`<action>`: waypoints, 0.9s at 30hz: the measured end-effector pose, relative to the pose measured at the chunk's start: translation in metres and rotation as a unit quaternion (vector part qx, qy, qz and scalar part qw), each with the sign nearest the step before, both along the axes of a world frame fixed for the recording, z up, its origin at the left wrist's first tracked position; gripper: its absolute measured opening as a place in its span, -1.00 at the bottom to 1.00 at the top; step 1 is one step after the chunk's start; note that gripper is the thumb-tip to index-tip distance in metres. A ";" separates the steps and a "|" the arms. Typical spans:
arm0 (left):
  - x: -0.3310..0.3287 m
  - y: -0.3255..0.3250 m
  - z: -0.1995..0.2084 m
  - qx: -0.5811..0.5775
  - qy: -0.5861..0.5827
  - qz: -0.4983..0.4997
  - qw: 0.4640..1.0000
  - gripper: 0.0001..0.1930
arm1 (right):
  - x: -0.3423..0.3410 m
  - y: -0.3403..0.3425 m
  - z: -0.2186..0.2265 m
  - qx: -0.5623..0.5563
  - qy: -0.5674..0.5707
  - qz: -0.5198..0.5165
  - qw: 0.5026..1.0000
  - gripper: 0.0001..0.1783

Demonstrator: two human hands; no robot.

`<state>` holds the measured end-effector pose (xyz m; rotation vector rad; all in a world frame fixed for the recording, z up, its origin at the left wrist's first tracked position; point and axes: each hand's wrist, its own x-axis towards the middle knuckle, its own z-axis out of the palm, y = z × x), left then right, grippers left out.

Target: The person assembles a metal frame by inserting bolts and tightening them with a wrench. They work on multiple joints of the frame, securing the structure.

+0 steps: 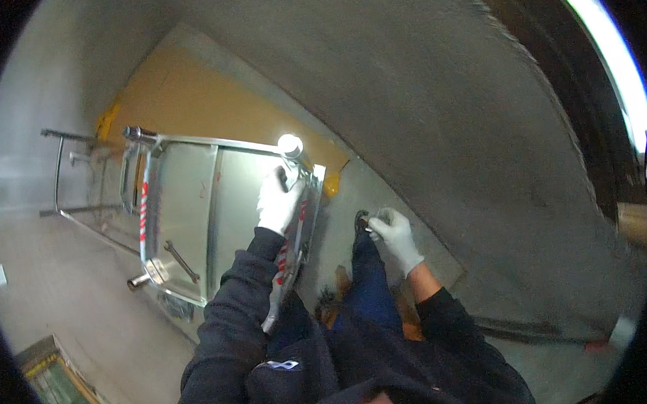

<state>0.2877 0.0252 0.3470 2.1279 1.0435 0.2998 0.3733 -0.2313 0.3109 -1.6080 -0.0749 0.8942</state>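
A metal frame (248,143) with a flat sheet panel (180,185) stands to the left of my legs, with red markings along its side bars. My left hand (277,199), in a white glove, is at its far right corner, fingers curled beside a brightly lit round tube end (290,145). The fingers hide what they grip. My right hand (393,235), also gloved, is held above the floor right of the frame. Its fingertips are pinched together; anything between them is too small to name. An open-end wrench (181,262) lies on the panel's near left part.
A thin metal tube rack (58,174) stands beyond the frame on the left. Tan board (206,98) covers part of the far floor, with yellow pieces (331,184) at its edge. A large grey wall (420,85) slants along the right. A greenish framed opening (72,395) is at lower left.
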 end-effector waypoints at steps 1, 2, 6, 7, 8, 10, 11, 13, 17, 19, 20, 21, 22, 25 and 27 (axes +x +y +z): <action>0.005 -0.010 -0.018 0.017 0.049 0.003 0.999 -0.47 | 0.016 -0.003 -0.003 -0.034 -0.001 0.017 0.999 -0.77; 0.016 -0.030 -0.015 0.051 0.080 0.067 0.993 -0.48 | 0.034 0.003 0.003 -0.059 0.000 0.040 0.997 -0.77; 0.017 -0.038 -0.026 0.118 0.072 0.100 0.985 -0.62 | 0.085 0.047 0.027 -0.073 -0.031 0.140 0.987 -0.74; 0.017 -0.039 -0.026 0.111 0.068 0.108 0.986 -0.65 | 0.088 0.062 0.026 -0.049 -0.021 0.128 0.990 -0.74; 0.019 -0.039 -0.026 0.083 0.064 0.122 0.987 -0.65 | 0.092 0.079 0.024 -0.024 -0.012 0.115 0.993 -0.74; 0.019 -0.037 -0.025 0.030 0.059 0.148 0.987 -0.66 | 0.097 0.110 0.024 0.022 0.015 0.117 0.993 -0.74; 0.018 -0.037 -0.023 0.009 0.051 0.156 0.986 -0.65 | 0.100 0.123 0.026 0.041 0.033 0.133 0.990 -0.75; 0.020 -0.033 -0.019 -0.011 0.033 0.148 0.988 -0.65 | 0.105 0.145 0.022 0.062 0.046 0.162 0.984 -0.77; 0.024 -0.033 -0.016 -0.054 -0.014 0.181 0.982 -0.64 | 0.105 0.169 0.015 0.098 0.040 0.147 0.983 -0.77; 0.023 -0.032 -0.011 -0.098 -0.008 0.198 0.975 -0.53 | 0.101 0.177 0.014 0.072 0.044 0.137 0.987 -0.77; 0.022 -0.033 -0.013 -0.098 -0.013 0.200 0.975 -0.53 | 0.099 0.180 0.015 0.058 0.046 0.131 0.989 -0.76; 0.022 -0.034 -0.016 -0.099 -0.018 0.202 0.974 -0.53 | 0.100 0.181 0.003 0.073 0.006 0.141 0.987 -0.75; 0.022 -0.033 -0.019 -0.098 -0.023 0.208 0.973 -0.53 | 0.101 0.185 0.005 0.041 -0.016 0.164 0.985 -0.75; 0.021 -0.032 -0.026 -0.073 -0.043 0.202 0.976 -0.57 | 0.092 0.191 0.018 -0.041 -0.112 0.211 0.970 -0.75; 0.023 -0.032 -0.028 -0.084 -0.019 0.204 0.975 -0.59 | 0.093 0.190 0.019 -0.066 -0.146 0.228 0.960 -0.76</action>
